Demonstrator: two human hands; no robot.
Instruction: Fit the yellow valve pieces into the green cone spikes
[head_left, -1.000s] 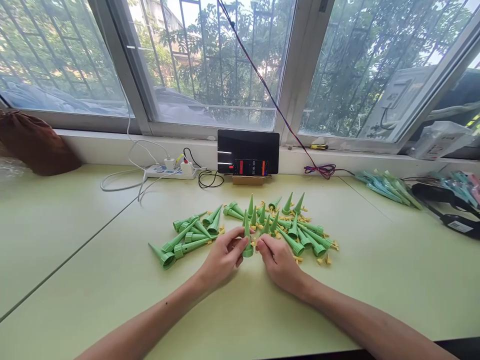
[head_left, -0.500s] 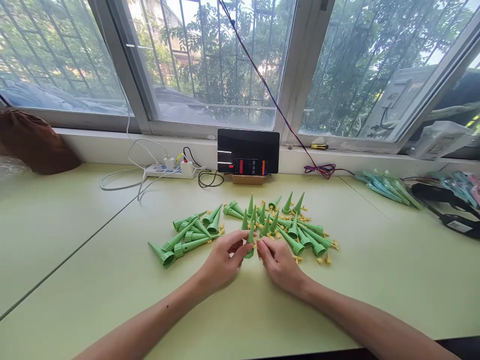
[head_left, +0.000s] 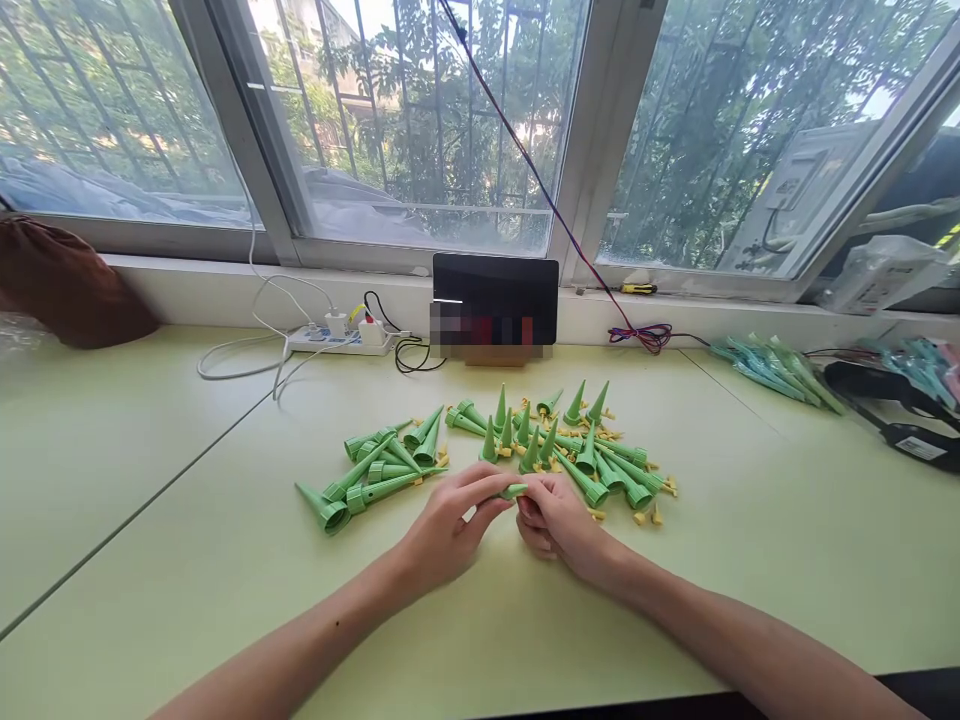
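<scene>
My left hand (head_left: 457,515) is closed around a green plastic plant-watering spike (head_left: 514,491). The spike lies nearly level, its tip pointing right and its wide end hidden by my fingers. Against that tip, my right hand (head_left: 559,515) has its fingers curled together; whatever they pinch is hidden. Just beyond my hands several green spikes (head_left: 529,450) stand upright on their caps. More spikes lie in a pile on the left (head_left: 382,465) and on the right (head_left: 611,475). Small yellow valve pieces (head_left: 657,515) are scattered among the right-hand ones.
A dark tablet (head_left: 495,285) leans on a brown stand at the back of the table, a blurred patch over its lower part. A white power strip (head_left: 341,342) with cables is left of it. Bagged blue and green pieces (head_left: 776,375) and a black strap (head_left: 892,405) lie at right.
The spike in my left hand has tipped from upright to nearly level, its tip now toward the right. My right hand has come up against it, closing the gap between the hands.
</scene>
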